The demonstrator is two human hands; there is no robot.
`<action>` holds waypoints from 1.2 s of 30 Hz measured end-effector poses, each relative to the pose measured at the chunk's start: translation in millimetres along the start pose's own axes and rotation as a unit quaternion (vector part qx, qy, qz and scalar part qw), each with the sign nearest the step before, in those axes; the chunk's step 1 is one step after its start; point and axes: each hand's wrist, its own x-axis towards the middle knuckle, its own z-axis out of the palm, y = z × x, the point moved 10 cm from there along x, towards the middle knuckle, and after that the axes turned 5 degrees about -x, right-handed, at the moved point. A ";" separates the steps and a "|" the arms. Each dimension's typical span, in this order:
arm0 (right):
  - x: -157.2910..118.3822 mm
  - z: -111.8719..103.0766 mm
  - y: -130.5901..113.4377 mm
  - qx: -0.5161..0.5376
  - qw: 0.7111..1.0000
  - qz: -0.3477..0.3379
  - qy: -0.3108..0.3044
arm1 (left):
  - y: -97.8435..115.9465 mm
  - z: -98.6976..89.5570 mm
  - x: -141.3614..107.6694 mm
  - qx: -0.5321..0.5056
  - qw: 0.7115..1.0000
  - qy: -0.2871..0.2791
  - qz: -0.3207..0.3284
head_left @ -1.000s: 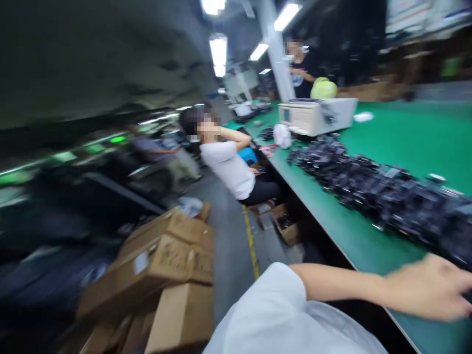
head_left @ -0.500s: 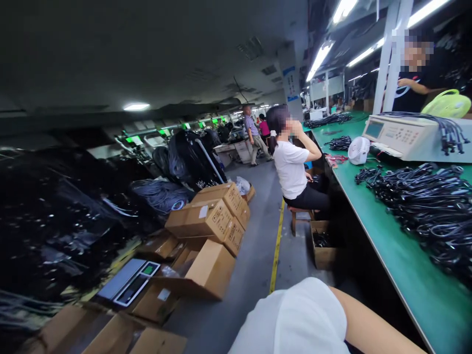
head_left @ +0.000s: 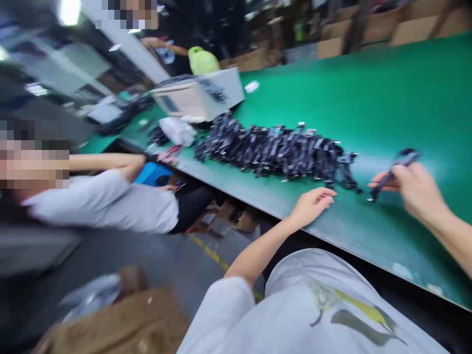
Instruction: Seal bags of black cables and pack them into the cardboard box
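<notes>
My right hand (head_left: 418,189) grips a coiled black cable (head_left: 406,156) above the green tabletop (head_left: 368,98), its end hanging down from the fingers. Near the table's front edge rests my left hand (head_left: 312,205), fingers bent and close together; whether anything is between them I cannot make out. Beyond it a long row of bundled black cables (head_left: 273,150) lies across the table, its right end close to both hands.
A beige instrument (head_left: 199,98) and a small white fan (head_left: 177,131) stand past the cable row, with a green fan (head_left: 204,61) behind. A seated person (head_left: 110,201) is at the left. Cardboard boxes (head_left: 125,324) are on the floor.
The view has swung right toward the table. Both my hands now show, the right one with a cable in it. The seated person and instrument have shifted left in view.
</notes>
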 end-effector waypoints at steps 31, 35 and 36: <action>-55.4 -3.5 44.5 -0.449 0.865 -0.194 0.113 | 13.0 83.3 74.4 -0.194 0.980 -0.010 -0.040; -54.6 -3.7 45.5 -0.412 0.887 -0.182 0.102 | 11.7 82.0 75.6 -0.229 0.972 0.003 -0.054; -54.1 -4.3 47.1 -0.397 0.896 -0.176 0.098 | 11.3 81.4 75.6 -0.235 0.970 0.006 -0.058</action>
